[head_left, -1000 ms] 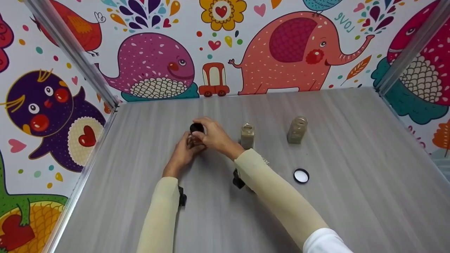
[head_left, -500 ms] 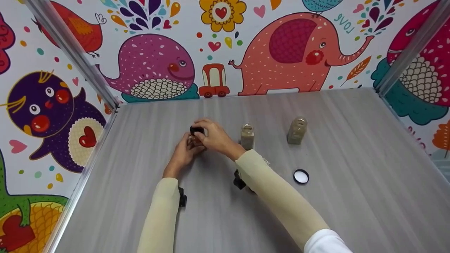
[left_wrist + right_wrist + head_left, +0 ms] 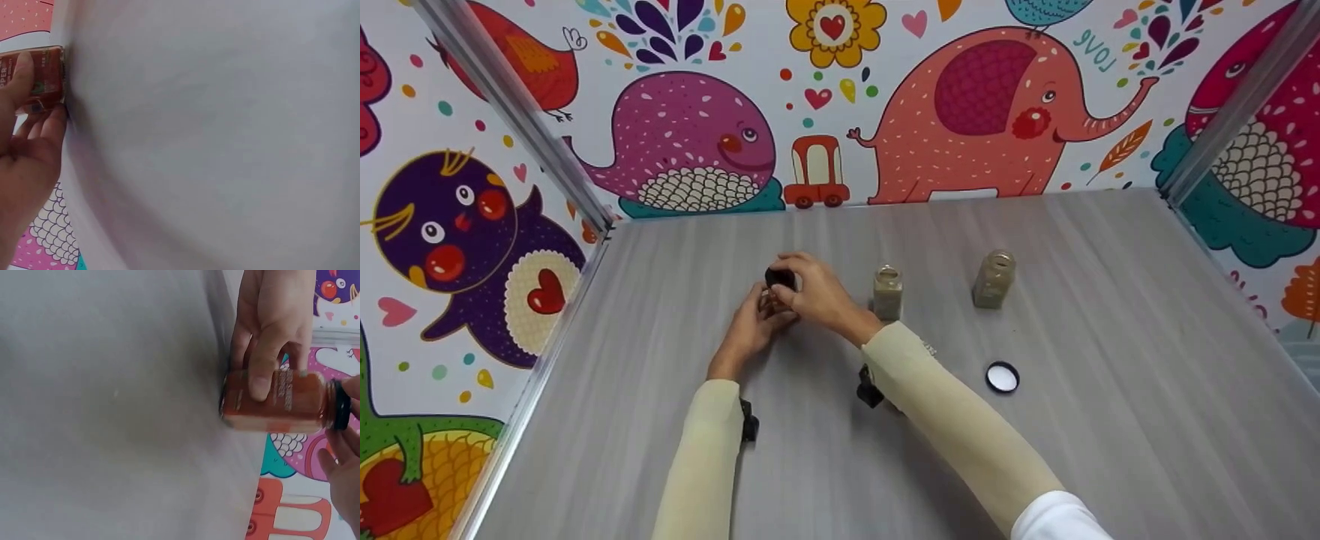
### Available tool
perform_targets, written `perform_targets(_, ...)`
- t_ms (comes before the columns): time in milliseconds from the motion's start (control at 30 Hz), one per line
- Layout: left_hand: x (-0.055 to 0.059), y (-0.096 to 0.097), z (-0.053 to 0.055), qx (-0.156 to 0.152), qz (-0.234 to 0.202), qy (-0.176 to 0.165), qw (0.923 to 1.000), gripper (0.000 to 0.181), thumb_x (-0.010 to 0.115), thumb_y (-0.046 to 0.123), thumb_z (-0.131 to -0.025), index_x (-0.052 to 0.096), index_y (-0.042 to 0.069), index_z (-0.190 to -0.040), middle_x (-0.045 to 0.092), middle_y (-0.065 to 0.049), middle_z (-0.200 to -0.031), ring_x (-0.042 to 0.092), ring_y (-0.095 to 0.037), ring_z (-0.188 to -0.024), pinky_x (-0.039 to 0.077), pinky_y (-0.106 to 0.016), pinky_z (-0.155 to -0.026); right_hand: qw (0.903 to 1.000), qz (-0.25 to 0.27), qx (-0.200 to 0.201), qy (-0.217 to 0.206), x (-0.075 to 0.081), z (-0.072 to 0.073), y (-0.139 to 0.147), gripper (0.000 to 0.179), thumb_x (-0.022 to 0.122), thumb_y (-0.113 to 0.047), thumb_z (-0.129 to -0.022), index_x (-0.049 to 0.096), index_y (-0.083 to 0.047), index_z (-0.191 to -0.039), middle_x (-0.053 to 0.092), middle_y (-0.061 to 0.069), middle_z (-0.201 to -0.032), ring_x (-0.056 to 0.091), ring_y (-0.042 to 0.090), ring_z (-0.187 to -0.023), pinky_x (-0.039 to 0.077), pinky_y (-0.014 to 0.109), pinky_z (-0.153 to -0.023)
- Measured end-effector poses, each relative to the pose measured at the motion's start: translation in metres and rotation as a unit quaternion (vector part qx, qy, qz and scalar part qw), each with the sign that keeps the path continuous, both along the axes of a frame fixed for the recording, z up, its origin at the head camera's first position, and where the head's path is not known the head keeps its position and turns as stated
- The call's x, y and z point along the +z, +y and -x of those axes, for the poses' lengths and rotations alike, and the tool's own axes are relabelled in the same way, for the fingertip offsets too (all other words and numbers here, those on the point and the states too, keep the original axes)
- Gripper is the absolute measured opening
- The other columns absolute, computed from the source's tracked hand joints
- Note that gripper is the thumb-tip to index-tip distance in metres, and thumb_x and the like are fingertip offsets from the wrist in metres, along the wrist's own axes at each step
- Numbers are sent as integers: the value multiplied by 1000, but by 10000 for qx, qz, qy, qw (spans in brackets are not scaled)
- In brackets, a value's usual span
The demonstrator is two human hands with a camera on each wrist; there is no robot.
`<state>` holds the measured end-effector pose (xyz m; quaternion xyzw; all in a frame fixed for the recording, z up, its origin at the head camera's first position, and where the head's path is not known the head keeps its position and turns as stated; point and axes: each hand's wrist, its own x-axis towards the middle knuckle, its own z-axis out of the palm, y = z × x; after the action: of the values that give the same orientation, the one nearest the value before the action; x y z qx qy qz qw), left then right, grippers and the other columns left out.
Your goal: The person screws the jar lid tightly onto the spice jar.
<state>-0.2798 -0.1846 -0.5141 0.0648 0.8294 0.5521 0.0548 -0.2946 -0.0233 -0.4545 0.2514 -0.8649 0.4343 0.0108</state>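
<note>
A spice jar (image 3: 304, 396) with red-brown contents stands on the table, its black screw lid (image 3: 341, 405) at the top. My left hand (image 3: 748, 330) grips the body of the jar, thumb across the label, part of which reads "PPER" in the left wrist view. From the right, my right hand (image 3: 825, 296) pinches the lid (image 3: 780, 278) between thumb and fingers. In the head view both hands cover most of the jar. Whether the lid is loose or tight on the neck cannot be told.
Two lidless glass jars with greyish-brown contents, a nearer-middle jar (image 3: 888, 292) and a right-hand jar (image 3: 994, 280), stand upright on the grey table (image 3: 1110, 315). A black lid (image 3: 1003, 376) lies white inside up. Patterned walls (image 3: 825, 97) border the table.
My right fingers and thumb have shifted slightly around the lid. The left hand and the jar stay in place, as do the other jars and the loose lid.
</note>
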Motion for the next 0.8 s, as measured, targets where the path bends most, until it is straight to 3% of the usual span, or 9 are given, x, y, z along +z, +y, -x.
perform_targets(233,-1,2,1,-53,176,64,9998,50,61,7,-99,40,8,-145,49,-18,-151,49,-30,-141,45,-46,-112,9999,42,-99,33,5,-6,-7,34,61,-14,-99,64,-6,-132,49,10,-152,50,27,-139,40,41,-117)
perform_targets(433,-1,3,1,24,376,130,9992,50,60,4,-99,40,5,-144,51,-21,-149,52,-32,-138,45,-46,-111,9999,-75,-69,41,2,-2,-5,33,62,-7,-97,65,-5,-130,51,13,-149,51,28,-137,40,41,-117)
perform_targets(800,0,2,1,77,285,-93,9995,48,63,7,-98,41,7,-141,51,-18,-149,50,-30,-140,44,-45,-113,9996,-184,30,223,-2,0,-5,30,63,-5,-97,66,-4,-127,58,13,-137,56,26,-129,45,39,-112)
